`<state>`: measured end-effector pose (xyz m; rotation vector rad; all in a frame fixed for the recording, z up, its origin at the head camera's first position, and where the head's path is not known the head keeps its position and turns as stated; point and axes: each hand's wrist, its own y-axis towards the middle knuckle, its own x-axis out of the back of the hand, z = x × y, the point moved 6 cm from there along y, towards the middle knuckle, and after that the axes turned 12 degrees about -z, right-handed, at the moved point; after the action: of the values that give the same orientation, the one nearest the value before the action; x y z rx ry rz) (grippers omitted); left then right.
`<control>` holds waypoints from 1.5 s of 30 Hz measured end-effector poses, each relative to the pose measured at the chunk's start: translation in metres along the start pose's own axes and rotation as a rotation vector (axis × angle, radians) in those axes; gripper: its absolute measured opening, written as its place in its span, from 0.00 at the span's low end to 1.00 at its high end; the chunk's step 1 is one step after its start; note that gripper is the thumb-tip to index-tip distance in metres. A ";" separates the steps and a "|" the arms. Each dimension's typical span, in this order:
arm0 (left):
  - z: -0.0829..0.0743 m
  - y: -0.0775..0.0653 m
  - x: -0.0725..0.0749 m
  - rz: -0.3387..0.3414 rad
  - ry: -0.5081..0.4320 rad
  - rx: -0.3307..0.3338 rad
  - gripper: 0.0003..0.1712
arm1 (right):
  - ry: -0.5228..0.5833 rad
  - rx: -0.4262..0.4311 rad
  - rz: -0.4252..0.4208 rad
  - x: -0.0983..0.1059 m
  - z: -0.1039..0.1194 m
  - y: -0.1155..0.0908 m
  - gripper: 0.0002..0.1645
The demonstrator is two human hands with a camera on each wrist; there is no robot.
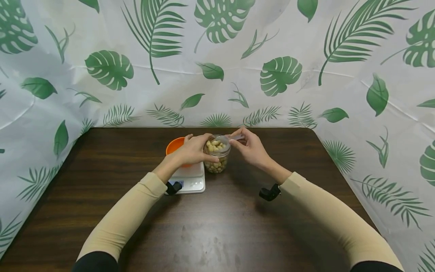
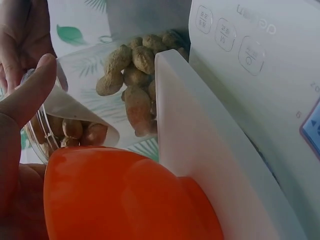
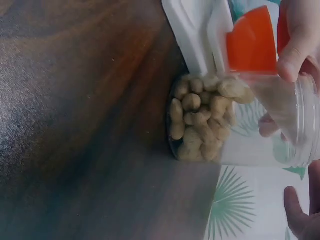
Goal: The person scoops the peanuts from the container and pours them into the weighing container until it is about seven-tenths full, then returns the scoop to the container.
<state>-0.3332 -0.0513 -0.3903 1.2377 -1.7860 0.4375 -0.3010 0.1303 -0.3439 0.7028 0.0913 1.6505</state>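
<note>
A clear jar [image 1: 223,153] partly filled with peanuts in their shells [image 3: 200,117] stands upright on the table. My left hand [image 1: 192,152] grips it near the mouth, thumb on the near side and fingers round the back. In my right hand [image 1: 252,150] the handle of a translucent scoop [image 1: 239,137] is pinched. The scoop's head reaches down inside the jar's mouth, above peanuts that show in the left wrist view. Left of the jar, partly behind my left hand, an orange bowl [image 2: 125,195] sits on a white kitchen scale [image 1: 194,185].
The scale's small display [image 1: 180,183] faces the near side, partly covered by the left wrist camera. Under everything lies a dark wooden table [image 1: 217,226]. A white leaf-printed sheet [image 1: 217,90] hangs right behind the table's back edge.
</note>
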 end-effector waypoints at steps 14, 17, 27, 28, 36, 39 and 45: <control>-0.004 -0.002 0.001 -0.005 -0.029 0.003 0.44 | 0.033 -0.042 -0.093 0.010 0.000 -0.003 0.10; -0.004 -0.002 0.000 0.004 -0.026 0.004 0.44 | 0.052 -0.045 -0.096 0.010 -0.009 -0.003 0.10; -0.004 -0.001 -0.001 0.003 -0.020 -0.004 0.46 | 0.093 -0.023 -0.149 0.016 -0.040 -0.002 0.11; -0.004 -0.001 -0.001 0.004 -0.019 -0.004 0.46 | 0.098 -0.025 -0.151 0.017 -0.041 -0.003 0.11; -0.003 -0.002 -0.001 0.010 -0.014 -0.007 0.49 | 0.139 -0.021 -0.165 0.021 -0.042 -0.006 0.12; -0.003 -0.002 -0.002 0.009 -0.016 -0.011 0.48 | 0.167 -0.016 -0.178 0.021 -0.044 -0.007 0.11; -0.005 -0.003 0.000 -0.005 -0.017 -0.014 0.47 | 0.239 -0.021 -0.209 0.022 -0.046 -0.010 0.12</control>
<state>-0.3283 -0.0491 -0.3882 1.2386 -1.7974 0.4119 -0.3156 0.1680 -0.3772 0.4607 0.3082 1.5247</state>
